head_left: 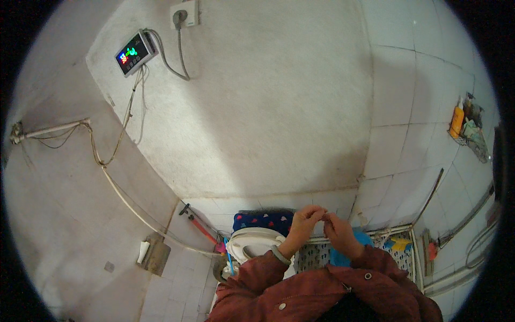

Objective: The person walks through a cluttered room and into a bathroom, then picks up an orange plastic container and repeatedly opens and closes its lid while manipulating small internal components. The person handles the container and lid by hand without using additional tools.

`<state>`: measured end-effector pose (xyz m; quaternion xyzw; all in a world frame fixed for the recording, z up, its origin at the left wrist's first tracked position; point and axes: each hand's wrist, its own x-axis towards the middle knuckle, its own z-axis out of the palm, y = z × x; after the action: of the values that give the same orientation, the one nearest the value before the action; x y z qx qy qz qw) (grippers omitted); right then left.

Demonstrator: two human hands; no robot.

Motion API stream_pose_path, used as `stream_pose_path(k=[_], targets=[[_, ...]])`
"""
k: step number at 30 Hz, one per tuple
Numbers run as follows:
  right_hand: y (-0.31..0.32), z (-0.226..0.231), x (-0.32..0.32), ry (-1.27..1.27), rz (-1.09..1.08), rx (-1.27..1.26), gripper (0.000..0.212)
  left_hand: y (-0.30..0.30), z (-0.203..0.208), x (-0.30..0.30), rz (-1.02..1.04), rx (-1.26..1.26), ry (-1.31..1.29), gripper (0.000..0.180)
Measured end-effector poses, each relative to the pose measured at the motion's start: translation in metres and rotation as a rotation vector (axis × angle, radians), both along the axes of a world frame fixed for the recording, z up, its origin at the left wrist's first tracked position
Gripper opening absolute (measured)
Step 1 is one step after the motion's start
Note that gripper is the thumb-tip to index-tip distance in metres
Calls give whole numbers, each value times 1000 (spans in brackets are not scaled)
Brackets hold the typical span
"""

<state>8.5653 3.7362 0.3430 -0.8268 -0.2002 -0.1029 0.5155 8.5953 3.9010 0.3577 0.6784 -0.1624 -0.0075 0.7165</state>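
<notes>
My left hand [303, 229] and my right hand [340, 234] are raised in front of me, fingertips meeting in a pinch. Whatever lies between the fingers, if anything, is too small to make out. A pale bracelet [279, 254] circles my left wrist, and both arms wear rust-red sleeves. Below and left of my left hand is a toilet with a white seat [252, 234], and a dark blue patterned cloth [257, 221] lies behind it. A blue basin [338, 258] shows partly beneath my right hand and forearm.
A red hand pump [204, 231] leans by the wall left of the toilet. A lit control panel [134, 52] hangs on the left, its cable running to a plugged socket [184, 14]. On the right tiled wall, a corner rack carries an orange bottle [457, 122]. Pipes [418, 257] run low at right.
</notes>
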Motion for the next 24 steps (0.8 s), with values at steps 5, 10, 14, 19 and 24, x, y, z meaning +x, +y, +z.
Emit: stream_pose_path(k=[5,10,14,19,24], targets=[[-20,18,19,67,36,92,19,1,23,-1,15,-11,23,22],[-55,101,41,-324,26,159,13,49,91,11,111,55,-238,21],[-52,185,60,-407,52,-9,14,99,177,28,350,182,-446,20],[-4,267,106,-729,57,-105,16,166,290,69,666,337,-783,20],[71,348,181,-1057,2,15,21,231,378,134,889,353,-938,23]])
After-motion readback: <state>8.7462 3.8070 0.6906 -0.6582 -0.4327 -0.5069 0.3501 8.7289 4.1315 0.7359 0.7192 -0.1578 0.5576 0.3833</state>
